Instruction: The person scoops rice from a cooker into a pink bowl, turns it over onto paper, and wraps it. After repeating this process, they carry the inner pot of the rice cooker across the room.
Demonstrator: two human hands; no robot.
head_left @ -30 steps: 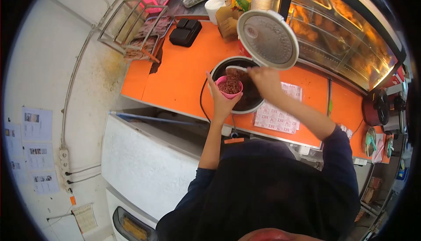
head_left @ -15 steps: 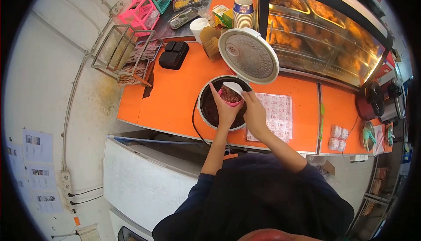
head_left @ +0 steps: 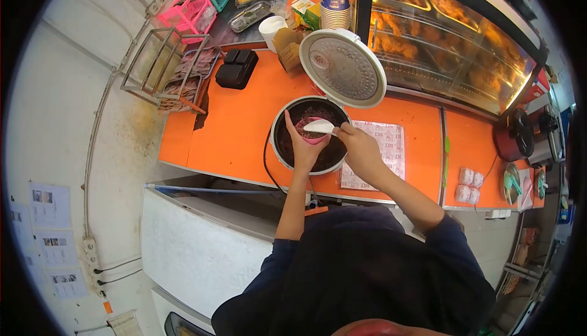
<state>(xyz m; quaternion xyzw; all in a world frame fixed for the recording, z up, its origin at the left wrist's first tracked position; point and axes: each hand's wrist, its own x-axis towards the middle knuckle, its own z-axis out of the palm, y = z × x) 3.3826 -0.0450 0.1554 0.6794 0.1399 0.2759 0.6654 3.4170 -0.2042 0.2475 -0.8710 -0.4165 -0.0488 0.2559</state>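
A rice cooker stands on the orange counter with its lid raised. Dark reddish-brown rice lines the inside of its black pot. My left hand is wrapped round a pink bowl held over the pot's opening. More of the dark rice shows in the bowl. In my right hand is the handle of a white rice paddle, whose blade lies over the bowl's top. Printed wrapping paper lies beside the cooker, near my right wrist.
A lit glass display case with fried food stands at the back right. Behind the cooker are stacked paper cups and brown cardboard boxes. Black containers and a metal rack are on the left; wrapped bundles lie right.
The white paddle has turned flatter across the bowl, and my right hand has shifted right and slightly down. My left hand still holds the bowl over the pot. The view has shifted slightly.
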